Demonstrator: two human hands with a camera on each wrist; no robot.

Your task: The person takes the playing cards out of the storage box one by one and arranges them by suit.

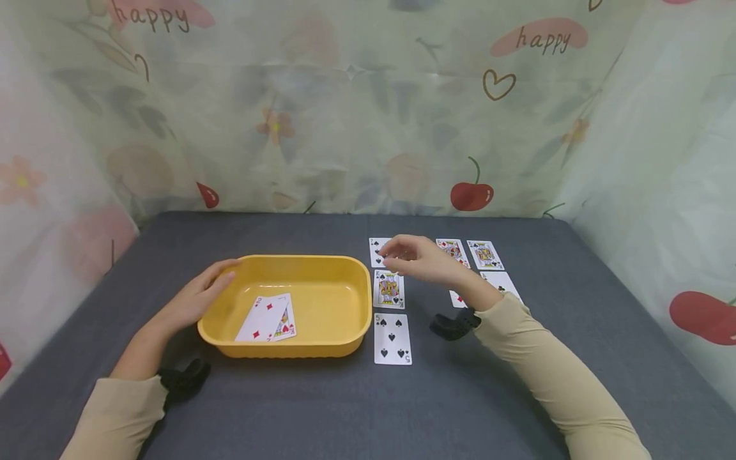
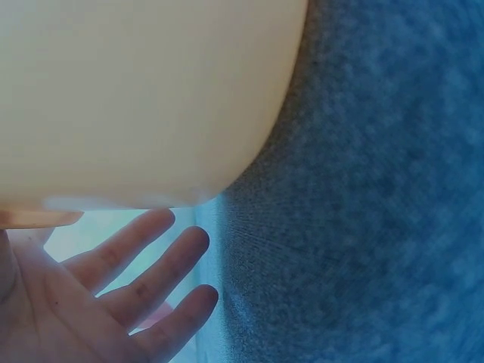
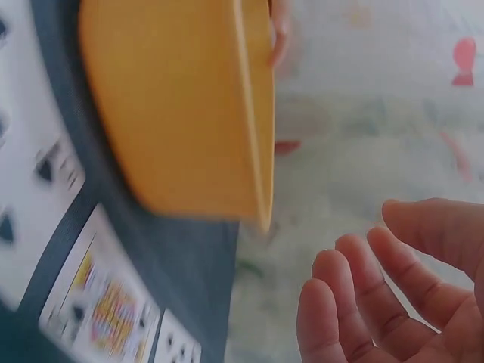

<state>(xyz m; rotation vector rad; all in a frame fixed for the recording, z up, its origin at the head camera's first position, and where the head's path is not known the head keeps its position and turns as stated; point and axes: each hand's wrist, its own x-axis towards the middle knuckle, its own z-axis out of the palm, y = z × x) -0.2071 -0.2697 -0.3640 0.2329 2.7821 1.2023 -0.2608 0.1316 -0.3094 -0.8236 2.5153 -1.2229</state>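
Note:
A yellow plastic tub [image 1: 313, 350] stands on the table, with a two of diamonds [image 1: 261, 319] partly covering a king of hearts [image 1: 285, 330] inside. My left hand [image 1: 195, 297] rests at its left rim; in the left wrist view three fingers [image 2: 178, 257] extend loosely beside the tub wall. Over the cards right of the tub hovers my right hand [image 1: 422, 259], fingers loosely bent and holding nothing. Partly behind it lies a spade card [image 1: 376, 249]. Nearer me lie a king of spades [image 1: 388, 289] and a five of spades [image 1: 393, 338], in one column.
Farther right lie two more face cards [image 1: 453, 250] [image 1: 485, 255]. Below them, a club card [image 1: 506, 284] and a diamond card [image 1: 456, 299] are partly hidden by my right arm. A printed curtain [image 1: 345, 128] hangs behind the dark table [image 1: 322, 409].

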